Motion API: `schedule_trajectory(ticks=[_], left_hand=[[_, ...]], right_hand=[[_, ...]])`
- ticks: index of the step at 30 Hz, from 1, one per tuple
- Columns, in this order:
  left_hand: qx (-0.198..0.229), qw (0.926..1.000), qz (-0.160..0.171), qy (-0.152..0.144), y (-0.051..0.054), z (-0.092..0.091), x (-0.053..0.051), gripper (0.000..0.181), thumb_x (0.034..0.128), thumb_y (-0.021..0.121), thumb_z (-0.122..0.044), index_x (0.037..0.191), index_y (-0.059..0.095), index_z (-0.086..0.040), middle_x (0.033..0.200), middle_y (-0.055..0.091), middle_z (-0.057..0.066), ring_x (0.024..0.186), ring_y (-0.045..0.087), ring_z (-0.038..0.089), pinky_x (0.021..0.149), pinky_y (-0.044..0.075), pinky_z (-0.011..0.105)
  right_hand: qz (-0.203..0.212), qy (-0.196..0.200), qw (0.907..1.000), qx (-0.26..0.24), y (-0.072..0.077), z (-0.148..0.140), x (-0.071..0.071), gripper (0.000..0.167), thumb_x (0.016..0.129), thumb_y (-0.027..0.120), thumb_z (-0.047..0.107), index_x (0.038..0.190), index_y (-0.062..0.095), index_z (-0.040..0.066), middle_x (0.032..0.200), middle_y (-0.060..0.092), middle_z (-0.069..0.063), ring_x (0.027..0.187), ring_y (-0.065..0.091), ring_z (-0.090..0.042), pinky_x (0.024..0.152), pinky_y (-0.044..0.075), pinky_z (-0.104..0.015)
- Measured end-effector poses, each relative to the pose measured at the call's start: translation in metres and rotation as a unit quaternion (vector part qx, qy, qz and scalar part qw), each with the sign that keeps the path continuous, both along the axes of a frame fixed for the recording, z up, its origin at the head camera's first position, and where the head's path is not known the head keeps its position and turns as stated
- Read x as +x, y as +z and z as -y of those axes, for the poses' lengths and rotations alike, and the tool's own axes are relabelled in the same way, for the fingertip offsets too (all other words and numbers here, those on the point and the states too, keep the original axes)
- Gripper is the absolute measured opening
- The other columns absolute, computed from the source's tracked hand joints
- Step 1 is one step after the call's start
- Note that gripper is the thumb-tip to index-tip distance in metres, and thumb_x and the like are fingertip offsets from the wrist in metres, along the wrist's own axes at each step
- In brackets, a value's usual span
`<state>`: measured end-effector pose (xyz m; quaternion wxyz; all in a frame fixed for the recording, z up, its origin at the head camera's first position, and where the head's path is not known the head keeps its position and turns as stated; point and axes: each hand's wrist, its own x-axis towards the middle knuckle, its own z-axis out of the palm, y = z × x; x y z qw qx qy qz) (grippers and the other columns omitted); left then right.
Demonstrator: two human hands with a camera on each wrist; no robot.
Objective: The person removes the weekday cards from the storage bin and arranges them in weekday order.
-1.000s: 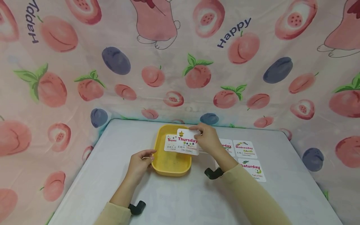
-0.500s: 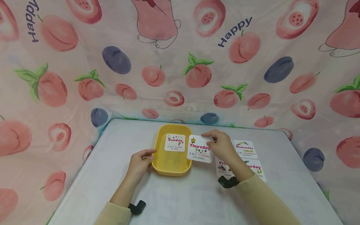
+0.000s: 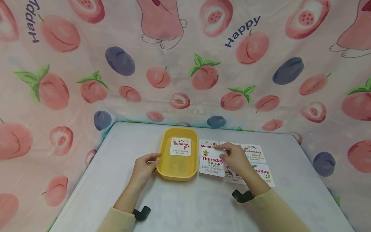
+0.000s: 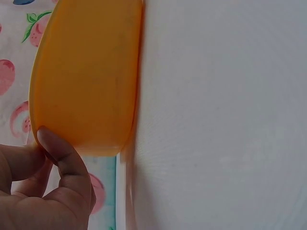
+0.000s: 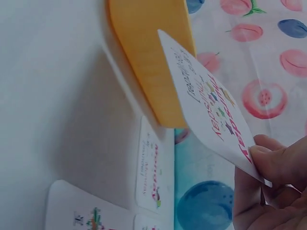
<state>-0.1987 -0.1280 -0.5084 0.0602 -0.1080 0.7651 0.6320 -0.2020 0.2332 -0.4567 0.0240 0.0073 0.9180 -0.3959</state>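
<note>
My right hand (image 3: pixel 234 158) pinches the Thursday card (image 3: pixel 212 163) at its upper right edge. In the right wrist view that card (image 5: pixel 208 105) is tilted and held above the table, between thumb and fingers. Below it in the head view, the Monday card (image 3: pixel 205 143) lies partly covered. A yellow tray (image 3: pixel 174 170) stands on the table with the Sunday card (image 3: pixel 180 147) lying in it. My left hand (image 3: pixel 146 167) grips the tray's left rim; in the left wrist view the thumb (image 4: pixel 64 151) lies on its outer wall.
Right of the tray lie the Wednesday card (image 3: pixel 255 153), the Saturday card (image 3: pixel 265 175) and the Friday card (image 3: pixel 233 177). Another card (image 3: pixel 229 143) is mostly hidden behind my right hand. A fruit-patterned cloth (image 3: pixel 185 64) rises behind the white table (image 3: pixel 174 209).
My right hand has carried the Thursday card from over the tray to the right and nearer me, uncovering the Sunday card. The left hand has stayed at the tray's rim.
</note>
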Motion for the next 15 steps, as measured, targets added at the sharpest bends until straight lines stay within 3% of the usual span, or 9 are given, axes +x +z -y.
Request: schedule_trajectory(ticks=[6,15], left_hand=[[0.004,1.0000,0.000,-0.001,-0.001,0.000,-0.002,0.031,0.1003,0.067,-0.001,0.129,0.077,-0.007,0.114,0.064,0.011,0.090,0.063,0.021,0.072,0.057,0.026],[0.009,1.0000,-0.003,-0.001,-0.002,0.000,-0.002,0.032,0.0996,0.066,0.001,0.129,0.077,-0.005,0.114,0.064,0.012,0.091,0.062,0.021,0.072,0.057,0.026]], right_hand=[[0.011,0.001,0.9999,0.004,-0.017,-0.001,0.000,0.039,0.096,0.071,0.001,0.128,0.079,0.021,0.136,0.072,-0.009,0.105,0.058,-0.026,0.085,0.048,-0.035],[0.037,-0.010,0.9992,-0.001,-0.038,0.006,-0.001,0.038,0.096,0.070,-0.002,0.123,0.081,0.022,0.141,0.068,-0.010,0.118,0.061,-0.029,0.103,0.055,-0.049]])
